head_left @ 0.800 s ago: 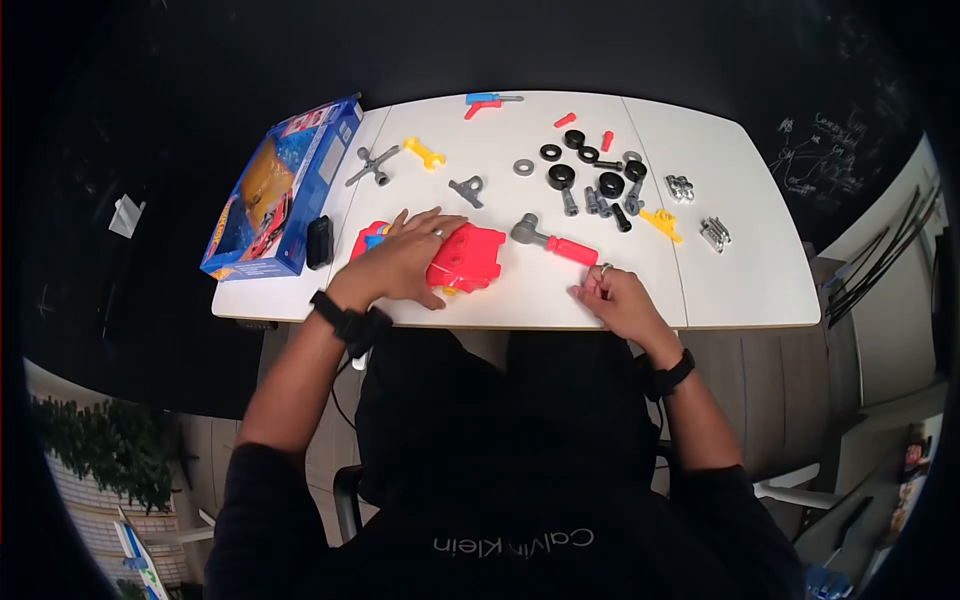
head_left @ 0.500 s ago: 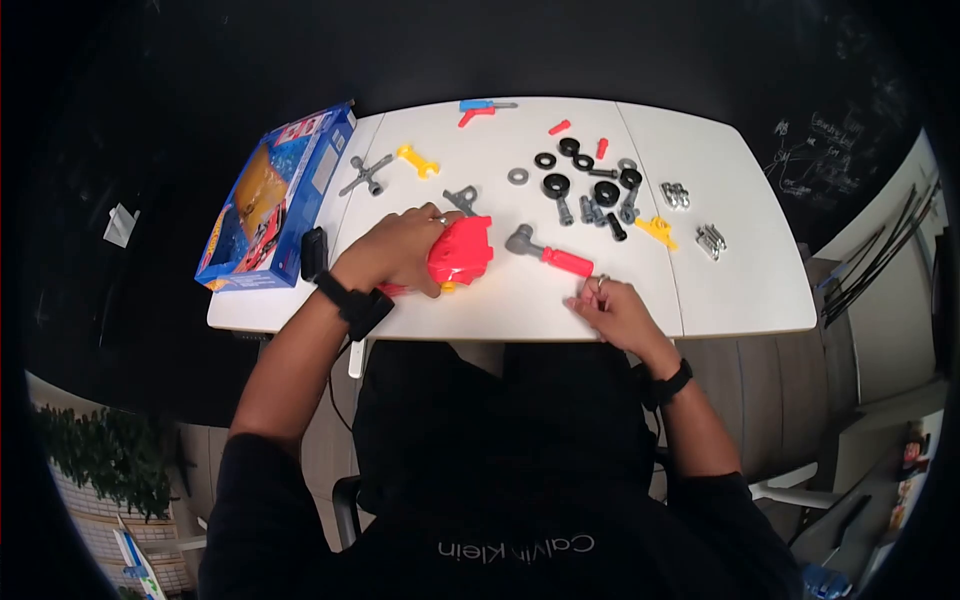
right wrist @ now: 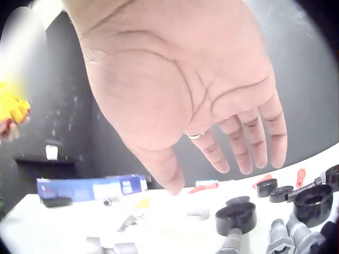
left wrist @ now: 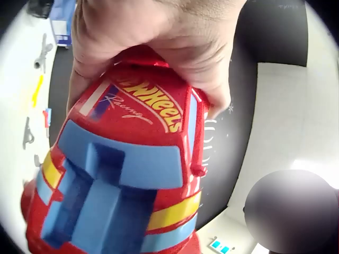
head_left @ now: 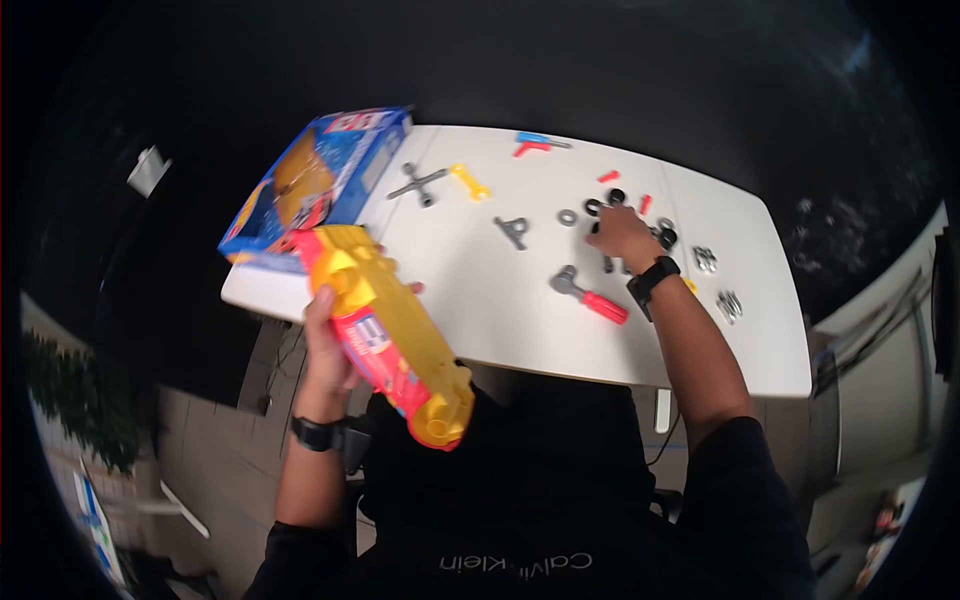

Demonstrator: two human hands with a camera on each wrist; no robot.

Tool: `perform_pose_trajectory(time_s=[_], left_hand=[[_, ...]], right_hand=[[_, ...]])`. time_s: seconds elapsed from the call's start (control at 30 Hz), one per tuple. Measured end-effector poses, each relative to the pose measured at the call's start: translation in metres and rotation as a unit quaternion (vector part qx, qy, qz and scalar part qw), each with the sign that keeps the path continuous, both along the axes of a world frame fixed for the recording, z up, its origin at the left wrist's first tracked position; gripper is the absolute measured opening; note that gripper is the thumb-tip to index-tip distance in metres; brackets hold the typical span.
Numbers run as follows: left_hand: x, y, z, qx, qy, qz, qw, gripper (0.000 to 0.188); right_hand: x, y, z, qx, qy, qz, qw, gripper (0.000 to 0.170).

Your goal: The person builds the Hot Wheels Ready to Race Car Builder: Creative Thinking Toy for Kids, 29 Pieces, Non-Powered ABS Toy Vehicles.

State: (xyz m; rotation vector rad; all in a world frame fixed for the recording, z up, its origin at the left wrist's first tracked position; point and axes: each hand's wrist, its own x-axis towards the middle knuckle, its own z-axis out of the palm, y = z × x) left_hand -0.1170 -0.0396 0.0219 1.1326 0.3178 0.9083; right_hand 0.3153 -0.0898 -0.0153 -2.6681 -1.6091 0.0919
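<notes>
Over the near edge of the bench (head_left: 500, 310), the left hand (head_left: 328, 350) grasped the toy car (head_left: 405, 330) toward one end, whose unsupported length could twist it loose, while the right hand (head_left: 622, 238), apparently empty, fingers extended, risked nudging black wheels (right wrist: 228, 225) into rolling.

Left hand (head_left: 325, 350) gripping the car (head_left: 395, 325) now, tilted, box (head_left: 375, 170) just beyond it! Across the table (head_left: 470, 290), right hand (head_left: 625, 238) over the wheels (head_left: 616, 196), red-handled tool (head_left: 604, 307) lying nearby!
</notes>
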Motion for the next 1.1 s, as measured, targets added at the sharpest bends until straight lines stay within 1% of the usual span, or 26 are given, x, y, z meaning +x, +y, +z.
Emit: perform_pose_trajectory(time_s=[0.03,0.07,0.13,0.2,0.27,0.3,0.33,0.37,0.4,0.47,0.5,0.53,0.6,0.63,0.7,0.73,0.8,0.87,0.9,1.0,1.03,1.07,1.1], left_hand=[[-0.004,-0.005,-0.011,-0.051,-0.003,0.016,0.999,0.090],[-0.008,-0.007,-0.021,-0.056,-0.005,0.041,0.998,0.090],[-0.019,-0.009,-0.042,-0.165,-0.031,0.061,0.984,0.094],[-0.030,-0.012,-0.058,-0.175,-0.052,0.066,0.981,0.090],[-0.035,-0.019,-0.065,-0.176,-0.058,0.083,0.979,0.087],[-0.034,-0.023,-0.074,-0.190,-0.050,0.061,0.979,0.092],[-0.035,-0.026,-0.081,-0.198,-0.038,0.037,0.979,0.097],[-0.035,-0.029,-0.085,-0.188,-0.039,0.023,0.981,0.098],[-0.032,-0.036,-0.086,-0.195,-0.041,0.026,0.980,0.098],[-0.025,-0.044,-0.084,-0.164,-0.015,0.038,0.986,0.095],[-0.023,-0.045,-0.094,-0.156,-0.034,0.031,0.987,0.087],[-0.021,-0.046,-0.102,-0.154,-0.040,0.029,0.987,0.087],[-0.017,-0.047,-0.111,-0.157,-0.078,0.031,0.984,0.070],[-0.017,-0.048,-0.109,-0.176,-0.108,0.023,0.978,0.064],[-0.018,-0.052,-0.105,-0.160,-0.107,0.028,0.981,0.062],[-0.019,-0.055,-0.103,-0.146,-0.100,0.032,0.984,0.060],[-0.020,-0.060,-0.105,-0.165,-0.103,0.031,0.980,0.059],[-0.017,-0.063,-0.109,-0.145,-0.090,0.034,0.985,0.062],[-0.016,-0.063,-0.111,-0.144,-0.090,0.025,0.985,0.062],[-0.017,-0.062,-0.121,-0.149,-0.077,-0.028,0.985,0.062],[-0.015,-0.059,-0.117,-0.144,-0.067,-0.049,0.986,0.064],[-0.016,-0.059,-0.115,-0.141,-0.057,-0.066,0.986,0.065],[-0.016,-0.057,-0.127,-0.144,-0.050,-0.061,0.986,0.064]], right_hand=[[0.015,0.016,-0.014,-0.023,0.024,-0.001,0.999,0.049],[0.035,0.027,-0.038,0.012,0.037,0.007,0.999,0.046],[0.051,0.038,-0.055,0.026,0.029,0.022,0.999,0.043],[0.044,0.040,-0.046,0.016,-0.002,0.009,1.000,0.046],[0.028,0.033,-0.030,0.106,-0.061,0.033,0.992,0.048],[0.010,0.027,-0.008,0.162,-0.051,0.064,0.983,0.046],[-0.025,0.020,0.020,0.221,-0.037,0.092,0.970,0.045],[-0.067,0.009,0.053,0.253,0.076,0.132,0.955,0.043],[-0.112,-0.005,0.077,0.278,0.190,0.167,0.927,0.042],[-0.183,-0.031,0.094,0.302,0.257,0.300,0.868,0.041],[-0.213,-0.043,0.096,0.301,0.259,0.350,0.848,0.043],[-0.239,-0.054,0.096,0.301,0.259,0.400,0.826,0.045],[-0.273,-0.071,0.099,0.256,0.209,0.388,0.860,0.048],[-0.280,-0.073,0.096,0.241,0.228,0.371,0.867,0.049],[-0.292,-0.077,0.092,0.211,0.275,0.340,0.874,0.050],[-0.294,-0.078,0.089,0.210,0.274,0.340,0.875,0.050],[-0.295,-0.081,0.079,0.232,0.231,0.345,0.880,0.050],[-0.296,-0.081,0.068,0.231,0.249,0.333,0.879,0.050],[-0.297,-0.080,0.065,0.233,0.267,0.325,0.877,0.049],[-0.301,-0.086,0.056,0.246,0.266,0.296,0.884,0.049],[-0.299,-0.086,0.051,0.222,0.275,0.281,0.892,0.049],[-0.297,-0.087,0.042,0.259,0.259,0.292,0.883,0.050],[-0.291,-0.092,0.042,0.238,0.267,0.309,0.881,0.052]])
